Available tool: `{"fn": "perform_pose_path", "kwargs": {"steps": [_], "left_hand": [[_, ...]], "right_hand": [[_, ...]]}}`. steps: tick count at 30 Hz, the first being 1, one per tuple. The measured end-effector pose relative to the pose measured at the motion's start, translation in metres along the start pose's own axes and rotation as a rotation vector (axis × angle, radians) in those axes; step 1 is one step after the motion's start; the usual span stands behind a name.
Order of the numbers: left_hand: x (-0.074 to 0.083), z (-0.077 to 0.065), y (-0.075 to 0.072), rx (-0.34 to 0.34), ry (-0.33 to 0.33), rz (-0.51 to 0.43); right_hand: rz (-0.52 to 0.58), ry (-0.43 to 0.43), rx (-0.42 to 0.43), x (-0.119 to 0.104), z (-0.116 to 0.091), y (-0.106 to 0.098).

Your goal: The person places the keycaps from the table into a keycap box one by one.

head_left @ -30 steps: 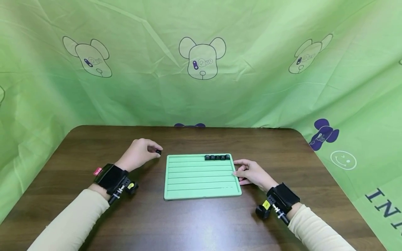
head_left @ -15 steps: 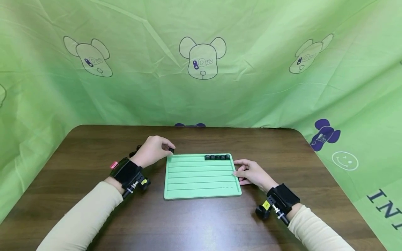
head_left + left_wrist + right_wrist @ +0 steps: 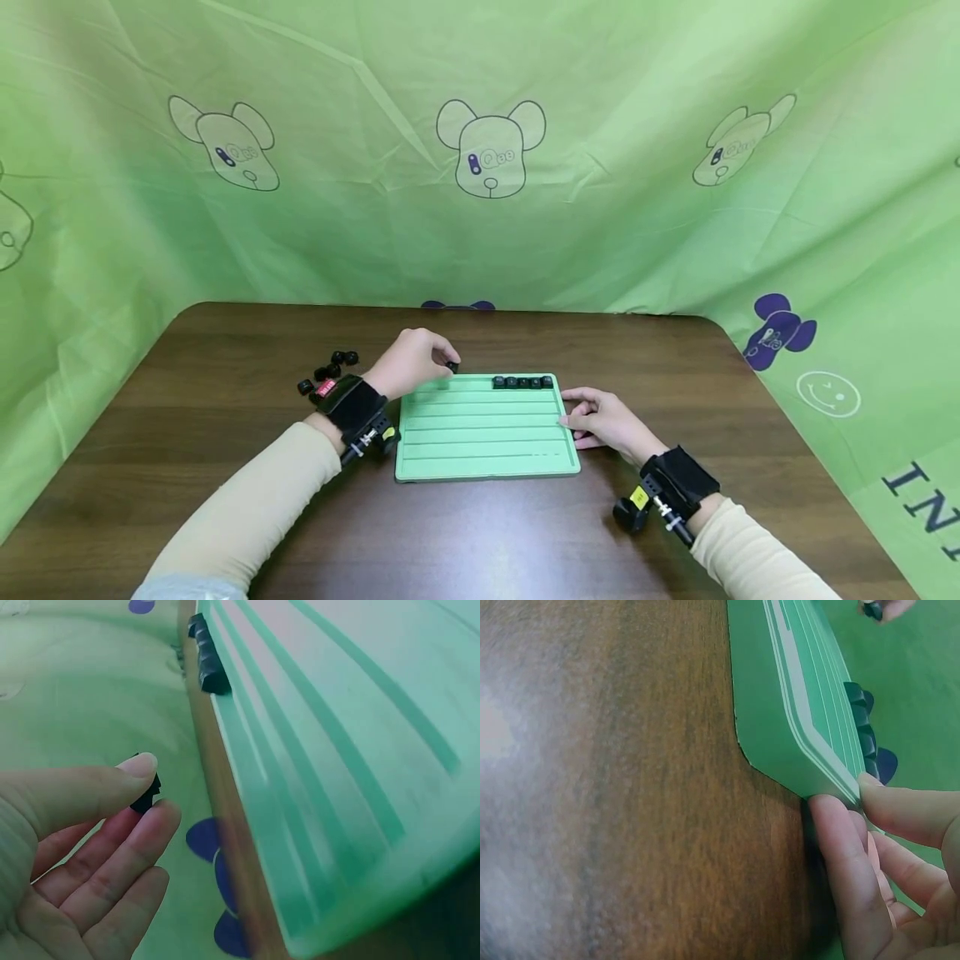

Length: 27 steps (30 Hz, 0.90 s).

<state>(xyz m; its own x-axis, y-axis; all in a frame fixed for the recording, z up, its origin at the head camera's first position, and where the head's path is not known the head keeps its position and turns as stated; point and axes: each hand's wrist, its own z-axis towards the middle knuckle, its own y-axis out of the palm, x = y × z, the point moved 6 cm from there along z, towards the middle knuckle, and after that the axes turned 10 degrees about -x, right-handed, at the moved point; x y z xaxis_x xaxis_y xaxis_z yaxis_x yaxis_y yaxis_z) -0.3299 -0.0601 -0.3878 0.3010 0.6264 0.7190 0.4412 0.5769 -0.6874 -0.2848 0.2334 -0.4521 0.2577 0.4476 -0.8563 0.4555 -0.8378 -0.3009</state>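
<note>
Five black pieces (image 3: 523, 382) sit far right in the green tray (image 3: 487, 435); left hand (image 3: 407, 367) pinching another piece (image 3: 452, 367) near its far edge, right hand (image 3: 607, 422) gripping its right side!

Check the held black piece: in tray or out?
Out: left wrist view shows the left hand pinching the black piece apart from the tray.

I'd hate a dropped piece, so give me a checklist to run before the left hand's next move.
Small black blocky piece pinched by left hand: ok.
Light-green rectangular grooved tray held at right edge by right hand: ok.
Row of five black blocky pieces in far groove: ok.
Groove left of that row bare: ok.
Held piece seated in groove: not ok.
Held piece's upward face: cannot tell.
</note>
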Motion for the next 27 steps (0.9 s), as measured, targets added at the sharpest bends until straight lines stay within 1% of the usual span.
{"fn": "perform_pose_path", "kwargs": {"steps": [4, 6, 10, 13, 22, 27], "left_hand": [[0.002, 0.008, 0.009, -0.008, -0.002, 0.009], [0.002, 0.012, 0.013, -0.010, -0.001, 0.028], [0.004, 0.019, 0.019, -0.020, 0.006, 0.079], [0.006, 0.023, 0.023, -0.029, 0.003, 0.096], [0.019, 0.033, 0.029, -0.039, -0.022, 0.148], [0.024, 0.037, 0.035, -0.049, -0.015, 0.176]], "right_hand": [[0.016, -0.004, -0.004, 0.000, -0.001, 0.002], [0.015, -0.003, -0.008, 0.000, -0.001, 0.003], [0.013, 0.010, 0.010, 0.002, 0.000, 0.001], [0.013, 0.014, 0.012, 0.002, 0.001, 0.001], [0.006, -0.022, -0.006, 0.002, 0.001, -0.001], [0.013, -0.010, 0.002, 0.002, 0.001, 0.001]]}}
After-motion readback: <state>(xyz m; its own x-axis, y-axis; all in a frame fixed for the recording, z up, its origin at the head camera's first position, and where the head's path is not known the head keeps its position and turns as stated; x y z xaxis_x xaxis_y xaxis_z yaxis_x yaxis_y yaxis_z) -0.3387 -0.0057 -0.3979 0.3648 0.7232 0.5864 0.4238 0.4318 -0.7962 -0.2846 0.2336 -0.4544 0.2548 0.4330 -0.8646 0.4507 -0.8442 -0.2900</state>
